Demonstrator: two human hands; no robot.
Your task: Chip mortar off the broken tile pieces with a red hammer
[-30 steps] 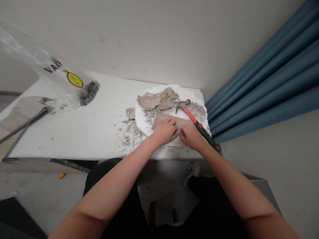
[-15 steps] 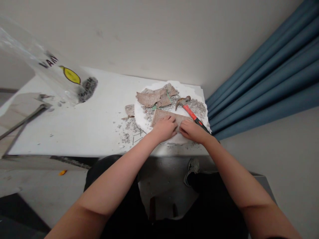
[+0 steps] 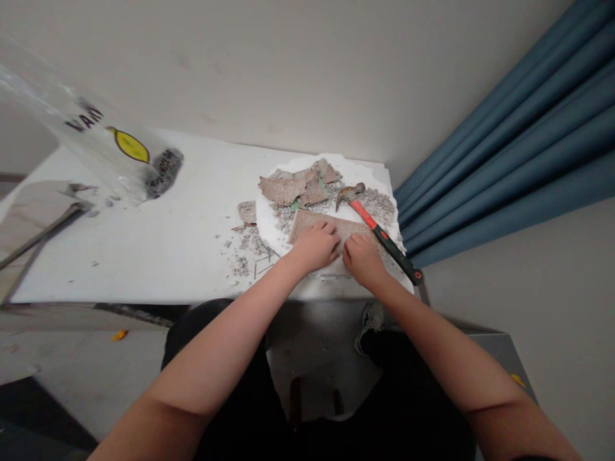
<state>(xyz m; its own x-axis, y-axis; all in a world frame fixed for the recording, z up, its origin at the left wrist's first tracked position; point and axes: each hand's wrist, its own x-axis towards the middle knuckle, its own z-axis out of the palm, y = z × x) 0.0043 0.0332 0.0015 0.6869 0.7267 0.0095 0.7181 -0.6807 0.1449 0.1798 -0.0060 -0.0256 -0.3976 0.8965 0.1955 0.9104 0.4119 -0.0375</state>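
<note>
A brown board dotted with rows of small holes (image 3: pixel 300 224) lies on a white, ragged-edged slab (image 3: pixel 269 227). My left hand (image 3: pixel 317 245) rests over the board's near side, its fingers bent together on it. Close to its right, my right hand (image 3: pixel 364 256) has its fingers curled in at the board; whatever is between the fingertips is hidden. Just beyond my right hand lies a claw hammer (image 3: pixel 369 221) with a red and black handle. Torn pieces of similar perforated board (image 3: pixel 293 189) are heaped behind, among grey crumbs (image 3: pixel 379 208).
A clear plastic bag (image 3: pixel 110 147) with a yellow print holds grey bits at the left of the white table (image 3: pixel 192 224). Thin dark rods (image 3: pixel 262 264) and debris lie left of the slab. A blue curtain (image 3: pixel 509 134) hangs at right; a pry-bar-like tool (image 3: pixel 43 237) is far left.
My right hand has shifted slightly left and down, leaving more of the hammer's handle in sight. My left hand stays on the board. The view has moved slightly.
</note>
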